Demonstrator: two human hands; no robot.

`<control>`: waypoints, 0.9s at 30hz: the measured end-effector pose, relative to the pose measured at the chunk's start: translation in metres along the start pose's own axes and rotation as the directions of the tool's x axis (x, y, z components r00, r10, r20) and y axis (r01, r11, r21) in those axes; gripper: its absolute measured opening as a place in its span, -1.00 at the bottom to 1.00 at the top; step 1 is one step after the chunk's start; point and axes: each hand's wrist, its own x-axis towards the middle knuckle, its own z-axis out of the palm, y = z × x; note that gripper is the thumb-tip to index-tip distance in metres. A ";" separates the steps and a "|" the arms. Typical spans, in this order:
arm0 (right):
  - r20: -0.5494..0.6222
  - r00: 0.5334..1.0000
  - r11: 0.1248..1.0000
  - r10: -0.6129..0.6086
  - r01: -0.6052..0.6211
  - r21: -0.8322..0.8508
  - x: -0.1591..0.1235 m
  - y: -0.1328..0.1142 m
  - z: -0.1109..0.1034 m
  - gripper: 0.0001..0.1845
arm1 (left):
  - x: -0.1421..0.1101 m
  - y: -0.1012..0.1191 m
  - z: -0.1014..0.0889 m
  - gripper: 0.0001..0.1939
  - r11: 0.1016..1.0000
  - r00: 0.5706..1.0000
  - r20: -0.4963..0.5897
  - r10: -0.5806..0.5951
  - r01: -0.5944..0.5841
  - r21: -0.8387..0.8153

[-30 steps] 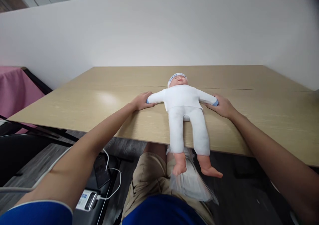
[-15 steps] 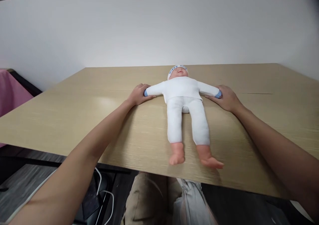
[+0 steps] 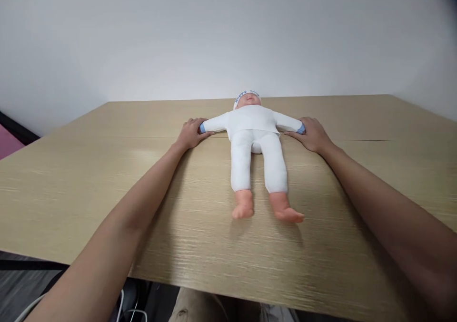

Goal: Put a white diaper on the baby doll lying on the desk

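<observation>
A doll point(image 3: 252, 117) in white clothes lies face up on the wooden table, its head towards the wall and its bare feet towards me. Lettering in blue runs across its white cap point(image 3: 246, 93). Both doll arms stretch out sideways and end in blue cuffs. My left hand point(image 3: 191, 133) is closed around the end of the doll's arm on the left side, thumb below the blue cuff. Around the opposite arm's end, my right hand point(image 3: 312, 134) grips in the same way. The doll's own hands are hidden within my fingers.
The table point(image 3: 89, 179) reaches back to a white wall point(image 3: 228, 36), with a thin seam across its top. At far left there is a pink item point(image 3: 9, 141) with a black edge. White cables point(image 3: 132, 311) hang below the near edge, beside my legs point(image 3: 200, 307).
The doll has slid away from me towards the wall, with both my hands still on its arms. My view has also shifted, so more of the table's near part shows.
</observation>
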 end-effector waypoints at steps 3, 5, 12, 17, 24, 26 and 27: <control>0.000 0.999 0.999 0.046 -0.046 -0.023 0.008 0.005 0.007 -0.14 | 0.001 -0.001 0.002 -0.17 0.999 0.999 -0.002 -0.035 0.035 -0.010; 0.010 0.997 0.997 0.071 -0.071 -0.026 0.009 0.010 0.011 -0.12 | -0.001 -0.001 0.002 -0.19 0.998 0.999 -0.001 -0.053 0.053 -0.023; -0.013 1.000 1.000 0.012 -0.012 0.024 -0.006 0.022 0.010 -0.15 | -0.011 0.000 -0.002 -0.25 0.993 0.995 0.008 -0.104 0.105 -0.058; -0.001 0.998 0.998 0.060 -0.060 0.015 -0.017 0.025 0.011 -0.29 | -0.018 0.001 -0.003 -0.30 0.995 0.997 -0.014 -0.075 0.074 -0.062; -0.019 0.997 0.997 0.070 -0.070 0.022 -0.023 0.023 0.014 -0.41 | -0.028 0.004 -0.007 -0.47 0.990 0.990 -0.026 -0.136 0.135 -0.035; -0.021 0.998 0.998 0.068 -0.067 0.021 -0.024 0.022 0.013 -0.43 | -0.031 0.007 -0.008 -0.51 0.987 0.987 -0.034 -0.159 0.158 -0.032; -0.021 0.998 0.998 0.067 -0.066 0.021 -0.025 0.020 0.012 -0.44 | -0.034 0.009 -0.009 -0.53 0.984 0.984 -0.042 -0.176 0.174 -0.032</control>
